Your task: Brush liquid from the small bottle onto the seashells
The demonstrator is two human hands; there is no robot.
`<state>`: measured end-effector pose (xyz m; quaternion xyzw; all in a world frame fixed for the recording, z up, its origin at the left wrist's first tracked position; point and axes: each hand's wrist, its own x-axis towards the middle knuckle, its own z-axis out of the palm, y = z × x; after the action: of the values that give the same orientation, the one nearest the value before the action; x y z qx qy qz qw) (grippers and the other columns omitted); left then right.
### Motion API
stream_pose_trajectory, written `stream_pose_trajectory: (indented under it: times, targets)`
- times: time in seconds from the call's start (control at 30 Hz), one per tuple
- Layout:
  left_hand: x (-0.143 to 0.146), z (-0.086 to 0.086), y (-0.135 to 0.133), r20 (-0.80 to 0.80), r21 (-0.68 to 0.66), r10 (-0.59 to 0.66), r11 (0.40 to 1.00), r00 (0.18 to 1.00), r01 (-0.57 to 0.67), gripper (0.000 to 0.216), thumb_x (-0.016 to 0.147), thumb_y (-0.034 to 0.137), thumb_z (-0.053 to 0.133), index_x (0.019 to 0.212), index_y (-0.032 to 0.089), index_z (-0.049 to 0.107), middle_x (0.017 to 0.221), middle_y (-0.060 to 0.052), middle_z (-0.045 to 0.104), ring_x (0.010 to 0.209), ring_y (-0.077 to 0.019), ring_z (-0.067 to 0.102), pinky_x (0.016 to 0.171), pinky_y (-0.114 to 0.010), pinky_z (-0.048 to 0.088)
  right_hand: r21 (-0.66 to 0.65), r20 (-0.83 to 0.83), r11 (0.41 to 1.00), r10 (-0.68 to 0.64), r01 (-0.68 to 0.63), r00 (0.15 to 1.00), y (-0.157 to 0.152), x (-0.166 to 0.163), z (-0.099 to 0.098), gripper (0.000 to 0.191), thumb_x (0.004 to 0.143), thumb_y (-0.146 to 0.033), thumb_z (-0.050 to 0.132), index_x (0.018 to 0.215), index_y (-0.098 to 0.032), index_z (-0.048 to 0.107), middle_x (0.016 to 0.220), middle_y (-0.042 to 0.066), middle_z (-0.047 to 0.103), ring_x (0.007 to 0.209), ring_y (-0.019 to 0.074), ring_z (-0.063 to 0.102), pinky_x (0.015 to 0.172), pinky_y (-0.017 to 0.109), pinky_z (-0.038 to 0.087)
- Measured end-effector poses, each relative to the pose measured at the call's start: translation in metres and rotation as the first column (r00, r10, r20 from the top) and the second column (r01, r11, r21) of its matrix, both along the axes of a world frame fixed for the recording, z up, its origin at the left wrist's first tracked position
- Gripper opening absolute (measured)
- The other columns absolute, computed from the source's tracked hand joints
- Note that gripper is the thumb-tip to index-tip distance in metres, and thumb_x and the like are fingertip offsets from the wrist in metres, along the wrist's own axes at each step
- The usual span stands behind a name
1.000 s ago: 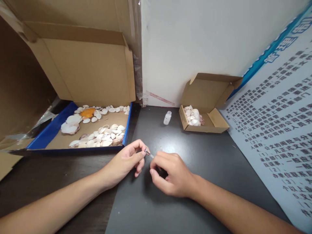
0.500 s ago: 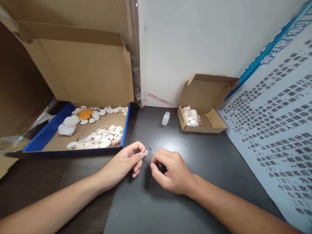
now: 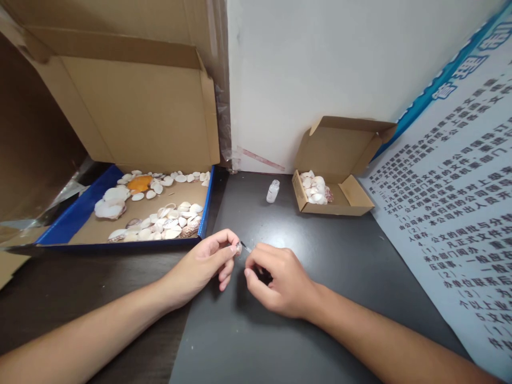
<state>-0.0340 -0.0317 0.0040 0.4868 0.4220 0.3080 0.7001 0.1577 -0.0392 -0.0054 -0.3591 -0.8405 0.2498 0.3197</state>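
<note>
My left hand (image 3: 214, 258) pinches a small brown-and-white shell (image 3: 239, 249) between thumb and forefinger. In my right hand (image 3: 276, 277) is a thin brush (image 3: 246, 247) with a dark tip and a clear stem; most of its handle is hidden by the fingers. The dark tip meets the upper edge of the shell, as far as I can see. Beyond the hands stands a small uncapped glass bottle (image 3: 272, 192) with whitish contents, upright on the dark mat (image 3: 224, 341).
At the left lies an open blue-edged cardboard box (image 3: 60, 226) with many shells (image 3: 172, 221) and an orange shell (image 3: 140, 184) inside. A smaller open cardboard box (image 3: 336, 209) at the right holds white shells (image 3: 316, 189). A printed poster (image 3: 448, 213) leans along the right side.
The brush in my right hand has moved slightly left, and its tip has come from beside the shell to its edge. My left hand has barely moved.
</note>
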Motion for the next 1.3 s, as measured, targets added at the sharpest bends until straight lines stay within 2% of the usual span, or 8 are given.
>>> stream_pose_trajectory:
  times: [0.2, 0.37, 0.5, 0.63, 0.73, 0.93, 1.13, 1.3]
  targets:
    - [-0.0009, -0.0016, 0.0006, 0.014, -0.018, 0.004, 1.0, 1.0, -0.004, 0.026, 0.091, 0.043, 0.057, 0.085, 0.02, 0.045, 0.049, 0.009, 0.046, 0.042, -0.0079, 0.042, 0.048, -0.021, 0.034, 0.029, -0.043, 0.998, 0.063, -0.062, 0.997, 0.0, 0.0008, -0.0011, 0.008, 0.08, -0.017, 0.052, 0.073, -0.02, 0.054, 0.064, -0.003, 0.051, 0.055, 0.01, 0.044, 0.055, 0.023, 0.035]
    - [-0.0004, -0.0013, 0.0001, 0.005, -0.022, 0.002, 1.0, 1.0, -0.002, 0.027, 0.09, 0.043, 0.057, 0.083, 0.02, 0.045, 0.048, 0.01, 0.044, 0.042, -0.0073, 0.04, 0.047, -0.02, 0.033, -0.007, -0.043, 1.0, -0.03, 0.03, 0.999, 0.0005, 0.0008, -0.0021, 0.009, 0.081, -0.018, 0.052, 0.072, -0.02, 0.054, 0.064, -0.003, 0.05, 0.054, 0.0098, 0.044, 0.055, 0.023, 0.034]
    - [0.0005, -0.0009, 0.0, 0.029, -0.026, 0.006, 1.0, 1.0, -0.005, 0.027, 0.09, 0.044, 0.056, 0.083, 0.02, 0.044, 0.048, 0.01, 0.044, 0.041, -0.007, 0.039, 0.046, -0.02, 0.032, 0.018, -0.043, 0.998, 0.067, -0.067, 0.997, 0.0009, 0.0008, -0.0017, 0.009, 0.08, -0.018, 0.052, 0.071, -0.02, 0.054, 0.062, -0.004, 0.049, 0.053, 0.0099, 0.043, 0.053, 0.023, 0.034]
    - [0.0007, -0.0007, 0.0008, 0.032, -0.023, 0.006, 1.0, 0.999, -0.005, 0.027, 0.09, 0.043, 0.056, 0.081, 0.02, 0.045, 0.047, 0.009, 0.045, 0.041, -0.0068, 0.04, 0.047, -0.019, 0.033, 0.018, -0.056, 1.0, -0.018, 0.019, 0.998, 0.0014, 0.0009, -0.0028, 0.01, 0.081, -0.018, 0.051, 0.072, -0.02, 0.053, 0.062, -0.003, 0.05, 0.053, 0.0102, 0.044, 0.054, 0.023, 0.036]
    - [0.001, -0.001, 0.0008, 0.035, -0.024, 0.023, 0.999, 0.999, -0.023, 0.025, 0.091, 0.041, 0.055, 0.083, 0.02, 0.046, 0.046, 0.009, 0.044, 0.041, -0.0072, 0.042, 0.047, -0.019, 0.036, 0.037, -0.075, 0.999, 0.024, -0.021, 0.997, 0.0017, 0.0015, -0.0033, 0.009, 0.081, -0.018, 0.051, 0.072, -0.021, 0.053, 0.062, -0.003, 0.05, 0.054, 0.0102, 0.044, 0.054, 0.023, 0.035]
    - [0.001, -0.0017, 0.0002, 0.095, -0.021, 0.076, 0.997, 0.993, -0.074, 0.03, 0.085, 0.041, 0.065, 0.08, 0.019, 0.045, 0.086, 0.003, 0.058, 0.048, -0.0047, 0.048, 0.044, -0.021, 0.044, -0.004, -0.024, 0.995, 0.099, -0.099, 0.995, 0.0013, 0.0006, -0.0014, 0.007, 0.08, -0.017, 0.052, 0.073, -0.02, 0.054, 0.064, -0.003, 0.049, 0.055, 0.0103, 0.043, 0.055, 0.023, 0.035]
    - [-0.002, -0.0039, 0.0023, 0.038, -0.026, -0.015, 1.0, 0.999, 0.016, 0.023, 0.093, 0.04, 0.054, 0.086, 0.02, 0.046, 0.053, 0.007, 0.051, 0.045, -0.0072, 0.046, 0.047, -0.018, 0.042, 0.047, -0.074, 0.998, 0.046, -0.043, 0.996, 0.0013, -0.0003, -0.0026, 0.009, 0.079, -0.016, 0.052, 0.071, -0.02, 0.052, 0.061, -0.004, 0.048, 0.052, 0.0092, 0.042, 0.053, 0.023, 0.033]
    - [-0.0011, -0.0023, 0.0021, 0.025, -0.029, -0.019, 0.999, 0.999, 0.02, 0.024, 0.093, 0.042, 0.054, 0.086, 0.02, 0.045, 0.052, 0.007, 0.052, 0.044, -0.0072, 0.046, 0.047, -0.018, 0.042, 0.078, -0.12, 0.997, 0.012, -0.002, 0.993, 0.0034, 0.0008, -0.0043, 0.011, 0.08, -0.015, 0.051, 0.07, -0.02, 0.051, 0.06, -0.004, 0.048, 0.052, 0.0092, 0.042, 0.053, 0.023, 0.034]
